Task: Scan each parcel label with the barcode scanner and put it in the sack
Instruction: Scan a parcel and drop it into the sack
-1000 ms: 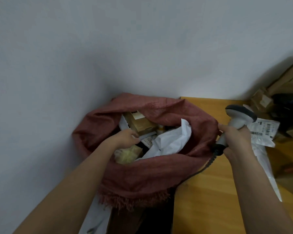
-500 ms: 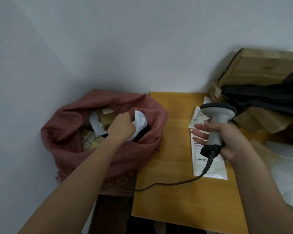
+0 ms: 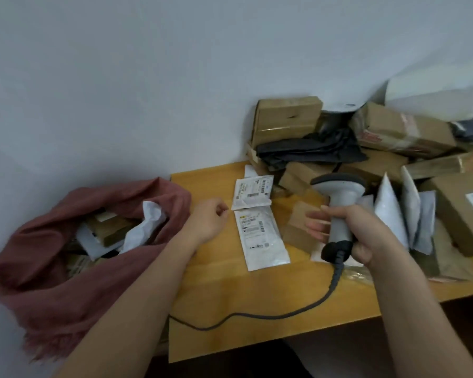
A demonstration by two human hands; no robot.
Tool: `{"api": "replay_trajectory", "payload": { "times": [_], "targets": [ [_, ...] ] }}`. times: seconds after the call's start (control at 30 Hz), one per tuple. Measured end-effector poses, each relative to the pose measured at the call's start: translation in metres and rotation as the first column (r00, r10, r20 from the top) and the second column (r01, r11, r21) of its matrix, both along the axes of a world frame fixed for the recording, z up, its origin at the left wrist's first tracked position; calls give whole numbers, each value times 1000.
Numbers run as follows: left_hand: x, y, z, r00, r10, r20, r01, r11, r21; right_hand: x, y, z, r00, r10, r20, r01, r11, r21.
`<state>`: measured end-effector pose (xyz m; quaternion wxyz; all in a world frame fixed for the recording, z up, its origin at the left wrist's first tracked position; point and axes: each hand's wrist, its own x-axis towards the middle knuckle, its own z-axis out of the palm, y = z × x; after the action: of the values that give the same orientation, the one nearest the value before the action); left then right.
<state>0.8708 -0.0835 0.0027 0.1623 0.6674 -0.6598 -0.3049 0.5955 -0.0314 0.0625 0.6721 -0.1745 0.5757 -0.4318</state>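
- Right hand (image 3: 366,236) grips the barcode scanner (image 3: 339,211), center right.
- Left hand (image 3: 208,222), loosely curled and empty, hovers near 2 white parcels (image 3: 260,233).
- Risk: the trailing cable (image 3: 257,316) may snag a lifted parcel.

- Dim, flat indoor light, no glare anywhere.
- Soft grey shadow on the wall (image 3: 175,77), darkening toward the left edge and lower left of the frame.
- Slightly soft throughout; labels at centre unreadable.
- Wide-angle bending at the edges, strongest at right.
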Motion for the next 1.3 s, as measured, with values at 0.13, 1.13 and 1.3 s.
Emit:
{"api": "replay_trajectory", "payload": {
  "times": [0.13,1.13,1.3],
  "targets": [
    [-44,7,-6,994,-93,-52,97,990,98,-36,33,1,996,-81,-42,81,997,-4],
    [-246,-15,-89,903,423,70,-423,854,301,-198,-77,-27,959,253,-130,-262,963,-57],
    [-229,-3,-72,653,715,-249,-631,696,343,-175,-80,-31,970,224,-96,-231,971,-69]
  ]
}}
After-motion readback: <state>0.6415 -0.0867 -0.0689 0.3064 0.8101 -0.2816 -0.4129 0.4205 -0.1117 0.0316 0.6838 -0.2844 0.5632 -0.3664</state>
